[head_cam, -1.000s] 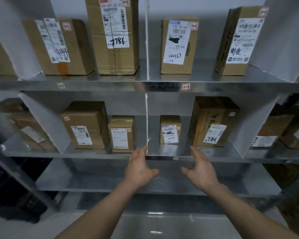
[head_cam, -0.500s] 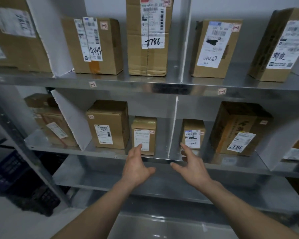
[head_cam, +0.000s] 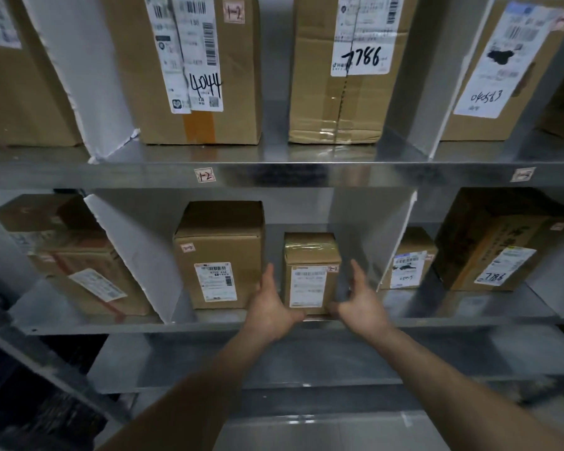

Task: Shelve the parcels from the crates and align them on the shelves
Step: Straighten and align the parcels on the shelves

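A small brown parcel [head_cam: 310, 271] with a white label stands upright on the middle shelf [head_cam: 209, 325], near its front edge. My left hand [head_cam: 271, 309] lies along the parcel's left side and my right hand [head_cam: 360, 304] along its right side, fingers straight and pointing into the shelf. Both thumbs reach toward the parcel's bottom front edge. Whether the palms press on the cardboard I cannot tell. A larger labelled parcel [head_cam: 220, 255] stands just to the left of it.
A white divider [head_cam: 394, 242] rises right of the small parcel, with two more parcels [head_cam: 407, 258] beyond it. Another divider [head_cam: 134, 252] leans at the left. The upper shelf [head_cam: 306, 174] carries tall boxes marked 4044 [head_cam: 205, 70] and 7786 [head_cam: 349, 70]. A lower shelf [head_cam: 274, 369] lies beneath.
My view and both hands have moved left and closer to the shelf. The hands went from in front of the divider to either side of the small parcel.
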The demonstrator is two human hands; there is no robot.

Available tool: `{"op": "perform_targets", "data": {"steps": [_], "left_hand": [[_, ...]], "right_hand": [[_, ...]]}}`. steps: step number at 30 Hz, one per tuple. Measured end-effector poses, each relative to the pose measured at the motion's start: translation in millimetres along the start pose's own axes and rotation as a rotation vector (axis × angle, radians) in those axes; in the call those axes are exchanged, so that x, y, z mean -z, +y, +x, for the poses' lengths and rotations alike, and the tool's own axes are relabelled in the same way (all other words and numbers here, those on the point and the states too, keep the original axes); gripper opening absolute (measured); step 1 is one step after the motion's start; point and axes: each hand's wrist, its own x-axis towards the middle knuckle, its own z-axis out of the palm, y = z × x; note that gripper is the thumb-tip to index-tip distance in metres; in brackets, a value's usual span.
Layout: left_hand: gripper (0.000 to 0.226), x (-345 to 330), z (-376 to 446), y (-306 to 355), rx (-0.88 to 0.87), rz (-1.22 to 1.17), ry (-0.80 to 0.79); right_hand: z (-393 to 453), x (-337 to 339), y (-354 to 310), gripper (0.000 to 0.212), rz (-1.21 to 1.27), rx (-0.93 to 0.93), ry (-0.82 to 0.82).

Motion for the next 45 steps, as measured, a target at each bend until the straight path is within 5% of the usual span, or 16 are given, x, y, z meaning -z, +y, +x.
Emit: {"op": "perform_targets", "data": {"steps": [12, 24, 37, 45], "left_hand": [[0.109, -26, 73, -19, -0.006, -0.153, -0.065], [0.080, -42, 126, -2, 0.018, -0.052, -0.016], [0.079, -42, 145, -3, 0.009, -0.018, -0.020], [0.100, -29, 125, -3, 0.009, 0.023, -0.060]], "right_hand": [[57, -26, 6, 0.082, 0.124, -0.157, 0.014], [111, -26, 5, 0.053, 0.243, -0.182, 0.058], [129, -33, 11, 0.055, 0.274, -0.203, 0.098], [105, -27, 3, 0.076, 0.231, -0.201, 0.101]]}}
